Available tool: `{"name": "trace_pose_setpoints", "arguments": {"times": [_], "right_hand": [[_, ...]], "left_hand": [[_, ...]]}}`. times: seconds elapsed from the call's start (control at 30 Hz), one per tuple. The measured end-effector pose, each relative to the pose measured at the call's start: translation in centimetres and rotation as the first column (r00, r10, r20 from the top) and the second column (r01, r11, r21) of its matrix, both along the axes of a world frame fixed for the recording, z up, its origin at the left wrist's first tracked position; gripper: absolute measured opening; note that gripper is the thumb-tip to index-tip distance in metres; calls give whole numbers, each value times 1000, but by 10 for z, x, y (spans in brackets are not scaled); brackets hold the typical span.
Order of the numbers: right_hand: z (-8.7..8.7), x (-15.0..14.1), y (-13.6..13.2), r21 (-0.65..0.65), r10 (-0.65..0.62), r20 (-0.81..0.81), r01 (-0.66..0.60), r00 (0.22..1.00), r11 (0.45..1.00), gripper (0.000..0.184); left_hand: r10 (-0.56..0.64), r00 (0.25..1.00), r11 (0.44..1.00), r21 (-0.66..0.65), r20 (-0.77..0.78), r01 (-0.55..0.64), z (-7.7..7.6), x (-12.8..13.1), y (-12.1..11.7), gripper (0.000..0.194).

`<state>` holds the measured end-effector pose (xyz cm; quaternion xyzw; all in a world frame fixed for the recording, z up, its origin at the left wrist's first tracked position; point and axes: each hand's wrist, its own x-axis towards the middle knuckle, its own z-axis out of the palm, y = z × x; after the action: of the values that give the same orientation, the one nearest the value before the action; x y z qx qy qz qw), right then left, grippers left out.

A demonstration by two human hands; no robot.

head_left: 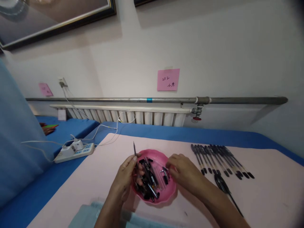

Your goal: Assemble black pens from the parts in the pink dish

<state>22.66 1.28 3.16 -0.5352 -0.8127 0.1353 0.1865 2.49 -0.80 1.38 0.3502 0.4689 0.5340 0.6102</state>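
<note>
My left hand (125, 177) is at the left rim of a pink bowl (172, 191), closed on a slim dark pen (135, 148) whose thin tip points up. Loose pen parts (150, 177) lie in the bowl: black caps, dark barrels and clear tubes. Over the bowl's right rim is my right hand (180, 167), its fingers curled together. A thin clear tube (158, 163) runs up to those fingers; whether they grip it is hidden. To the right, several black-capped pens (216, 160) lie side by side in a row.
More dark pens (222, 183) lie beside my right forearm. Pink paper (106, 167) covers the blue table (228, 134). A power strip (80, 152) with white cords is at the left. Another person's hand (48, 129) shows beyond it. Light-blue cloth (86, 217) is at the near edge.
</note>
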Motion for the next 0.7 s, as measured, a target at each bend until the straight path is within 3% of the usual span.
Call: {"name": "trace_pose_setpoints", "arguments": {"times": [0.1, 0.3, 0.43, 0.7], "right_hand": [[-7, -6, -1, -15, 45, 184, -43, 982, 999, 27], [-11, -17, -7, -54, 137, 287, -127, 948, 990, 28], [-22, -24, -7, -23, 66, 399, -62, 914, 998, 24], [-36, -31, -8, 22, 7, 416, -18, 910, 1000, 20]], "left_hand": [[5, 1000, 1000, -8, 24, -4, -1, 0, 1, 41], [37, 996, 999, -8, 77, -36, -1, -1, 1, 40], [38, 997, 999, -23, 74, -37, -1, 0, 1, 37], [-68, 996, 997, -36, 50, 69, -11, 10, -1, 41]]}}
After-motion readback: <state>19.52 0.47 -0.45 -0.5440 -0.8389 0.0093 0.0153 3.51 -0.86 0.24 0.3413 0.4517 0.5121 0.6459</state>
